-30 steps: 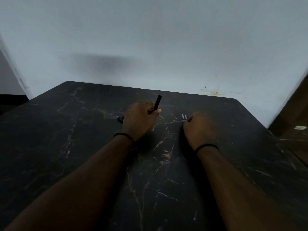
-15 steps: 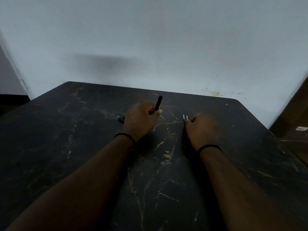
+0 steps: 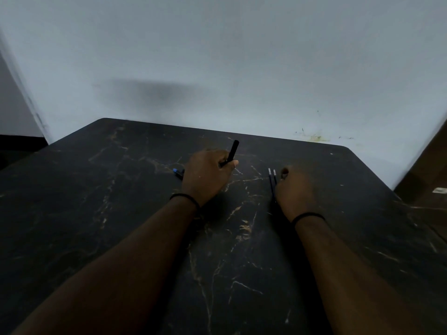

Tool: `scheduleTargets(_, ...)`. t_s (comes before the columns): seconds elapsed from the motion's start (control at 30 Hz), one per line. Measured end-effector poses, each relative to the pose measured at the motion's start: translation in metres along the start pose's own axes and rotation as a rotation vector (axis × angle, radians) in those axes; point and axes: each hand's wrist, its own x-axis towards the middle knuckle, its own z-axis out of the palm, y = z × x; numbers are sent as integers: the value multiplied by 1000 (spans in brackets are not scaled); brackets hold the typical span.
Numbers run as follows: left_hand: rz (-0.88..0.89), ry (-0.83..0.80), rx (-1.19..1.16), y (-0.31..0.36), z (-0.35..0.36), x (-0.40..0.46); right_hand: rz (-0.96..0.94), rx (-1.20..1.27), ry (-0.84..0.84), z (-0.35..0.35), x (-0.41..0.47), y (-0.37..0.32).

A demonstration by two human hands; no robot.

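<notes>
Left arm: reaches in from the lower left, low over the counter (image 3: 116, 213), with a dark band at the wrist.
Left hand (image 3: 205, 176): at frame centre, knuckles up. Its grip is closed round the lower end of a black pen tube (image 3: 233, 151), which points up and tilts toward the upper right.
Blue-tipped pen (image 3: 178, 172): on the counter just left of that hand, partly hidden by it.
Refills (image 3: 272, 181): two thin ones lying side by side, right of centre, along the right hand's left edge.
Right hand (image 3: 296, 192): knuckles up, fingers curled under; I cannot tell whether its grip holds anything.
Edges: the counter's far edge meets the wall (image 3: 217, 56) not far beyond both hands.
Open room: bare surface stretches wide at the left and between the forearms.
</notes>
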Motion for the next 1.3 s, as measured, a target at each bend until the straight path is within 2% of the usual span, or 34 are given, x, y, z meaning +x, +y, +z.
scheduleTargets(0.33,4,-15,20,1,0,0,-134,95,9,16,-6,-10)
scheduleTargets(0.53,6,-5,-9,1,-1,0,-115,152,88,18,-7,-13)
scheduleTargets(0.7,-6,-3,-14,1,-1,0,-91,43,100,15,-4,-11)
scheduleTargets(0.93,-4,29,-29,2,-1,-2,-259,-56,82,9,-11,-15)
scheduleTargets(1.13,-5,20,-7,1,-1,0,-283,96,83,10,-17,-23)
scheduleTargets(1.3,-8,-3,-2,1,0,0,-295,26,104,6,-17,-19)
